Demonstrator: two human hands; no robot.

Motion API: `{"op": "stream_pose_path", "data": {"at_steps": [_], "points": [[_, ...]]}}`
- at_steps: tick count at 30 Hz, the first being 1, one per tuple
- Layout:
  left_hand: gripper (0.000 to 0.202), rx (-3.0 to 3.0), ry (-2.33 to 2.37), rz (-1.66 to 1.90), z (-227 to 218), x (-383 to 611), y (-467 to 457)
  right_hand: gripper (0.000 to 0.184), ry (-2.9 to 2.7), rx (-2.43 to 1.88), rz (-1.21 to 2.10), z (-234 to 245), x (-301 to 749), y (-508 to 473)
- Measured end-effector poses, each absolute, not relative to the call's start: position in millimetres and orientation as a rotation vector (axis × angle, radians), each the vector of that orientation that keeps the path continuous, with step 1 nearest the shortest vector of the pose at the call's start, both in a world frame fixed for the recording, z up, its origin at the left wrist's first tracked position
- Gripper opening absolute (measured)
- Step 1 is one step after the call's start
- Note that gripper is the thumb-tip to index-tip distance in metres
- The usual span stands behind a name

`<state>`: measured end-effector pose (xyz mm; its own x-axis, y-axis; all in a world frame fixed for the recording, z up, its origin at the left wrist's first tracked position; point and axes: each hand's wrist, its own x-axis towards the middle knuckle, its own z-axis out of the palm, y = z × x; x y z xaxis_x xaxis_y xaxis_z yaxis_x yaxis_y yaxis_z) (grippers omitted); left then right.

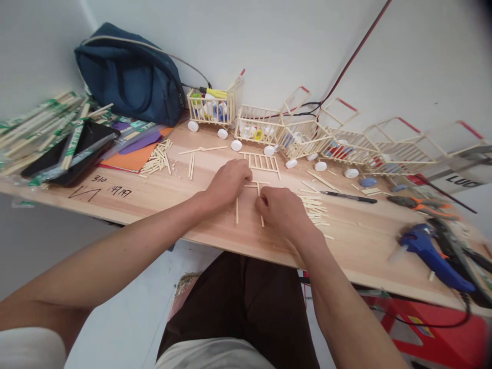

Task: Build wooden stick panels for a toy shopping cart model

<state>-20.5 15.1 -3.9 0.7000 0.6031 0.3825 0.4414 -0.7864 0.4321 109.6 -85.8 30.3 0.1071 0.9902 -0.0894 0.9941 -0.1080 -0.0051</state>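
Note:
Both of my hands rest on a wooden table (pixel 161 197) over a few thin wooden sticks (pixel 259 190) laid in a T shape. My left hand (pixel 227 182) is curled, its fingertips pressed on the horizontal stick. Curled too, my right hand (pixel 282 210) pinches the vertical stick near the joint. A small ladder-like stick panel (pixel 263 162) lies just beyond my hands. Another loose stick (pixel 237 210) lies between my wrists.
A row of small stick carts (pixel 261 125) with white cap wheels lines the back wall. A blue glue gun (pixel 432 253), pliers (pixel 418 204) and a black pen (pixel 348 196) lie right. Cut sticks (pixel 315 207), a blue bag (pixel 130 77), chopstick packs (pixel 42 125) and coloured paper (pixel 132 154) surround them.

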Motion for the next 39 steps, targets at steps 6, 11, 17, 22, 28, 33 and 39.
{"op": "stream_pose_path", "data": {"at_steps": [6,11,17,22,28,33,39], "points": [[0.023,2.604,0.824,0.745,-3.9,-20.3,16.8,0.03,2.066,2.281,-0.12,33.0,108.7,-86.9],[0.022,2.625,0.808,0.78,-6.6,-21.1,19.3,0.03,2.06,2.27,-0.118,33.8,108.5,-86.4],[0.025,2.706,0.822,0.796,-6.6,-20.0,18.5,0.031,2.066,2.264,-0.131,32.9,109.2,-85.8],[0.026,2.748,0.782,0.841,-9.3,-19.4,19.6,0.031,2.057,2.27,-0.128,33.9,108.7,-85.5],[0.027,2.773,0.764,0.846,-9.7,-19.7,19.3,0.031,2.055,2.255,-0.136,35.2,108.2,-84.4],[0.028,2.784,0.757,0.819,-8.2,-19.4,18.8,0.032,2.047,2.256,-0.134,34.2,108.6,-84.1],[0.028,2.783,0.754,0.847,-8.4,-19.1,18.3,0.031,2.045,2.258,-0.14,34.3,107.9,-83.2]]}}
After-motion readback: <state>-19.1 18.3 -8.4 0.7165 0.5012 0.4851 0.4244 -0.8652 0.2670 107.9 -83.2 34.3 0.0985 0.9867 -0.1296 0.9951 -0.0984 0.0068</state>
